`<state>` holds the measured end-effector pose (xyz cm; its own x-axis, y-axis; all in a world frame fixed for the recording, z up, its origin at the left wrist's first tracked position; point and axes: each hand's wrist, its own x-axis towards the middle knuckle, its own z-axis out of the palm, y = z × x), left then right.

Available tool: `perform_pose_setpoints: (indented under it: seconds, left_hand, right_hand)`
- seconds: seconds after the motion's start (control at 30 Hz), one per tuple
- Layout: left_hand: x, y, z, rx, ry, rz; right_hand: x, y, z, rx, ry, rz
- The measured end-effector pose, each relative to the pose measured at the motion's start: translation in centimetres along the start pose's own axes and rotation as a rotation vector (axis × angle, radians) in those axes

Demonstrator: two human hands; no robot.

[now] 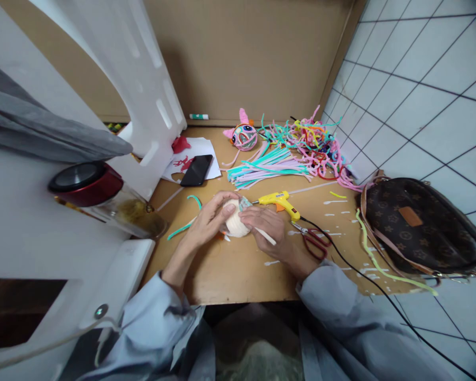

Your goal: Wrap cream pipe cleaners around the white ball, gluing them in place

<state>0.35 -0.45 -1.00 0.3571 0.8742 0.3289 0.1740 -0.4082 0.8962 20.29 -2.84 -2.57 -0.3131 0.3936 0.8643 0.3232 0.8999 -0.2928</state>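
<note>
A cream-coloured ball (237, 225), apparently wound with fuzzy pipe cleaner, sits between my hands above the middle of the table. My left hand (214, 216) is curled round its left side and top. On the other side, the fingers of my right hand (267, 222) pinch a white pipe cleaner (266, 236) against the ball; its end sticks out below them. A pale blue-green patch (245, 203) shows at the ball's top. Just beyond my right hand lies a yellow hot glue gun (280, 201), its nozzle pointing at the ball. Red-handled scissors (316, 243) rest nearby.
Pipe cleaners (267, 168) lie bundled behind, beside a tangled heap (309, 135) and a pink-eared ball figure (245, 136). A phone (197, 170) rests on paper. A glass bottle (119, 198) stands left, a brown bag (424, 222) right. The glue gun's black cord (353, 264) crosses the table's right side.
</note>
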Motion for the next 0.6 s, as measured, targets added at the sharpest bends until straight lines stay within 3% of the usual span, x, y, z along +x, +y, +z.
perform_pose_setpoints:
  seconds: [0.2, 0.6]
  left_hand:
    - [-0.1, 0.1, -0.2, 0.074, -0.101, 0.075]
    - [0.1, -1.5, -0.1, 0.213, -0.078, 0.297]
  right_hand:
    - [-0.3, 0.2, 0.1, 0.025, 0.006, 0.012]
    - [-0.3, 0.3, 0.1, 0.070, 0.000, 0.059]
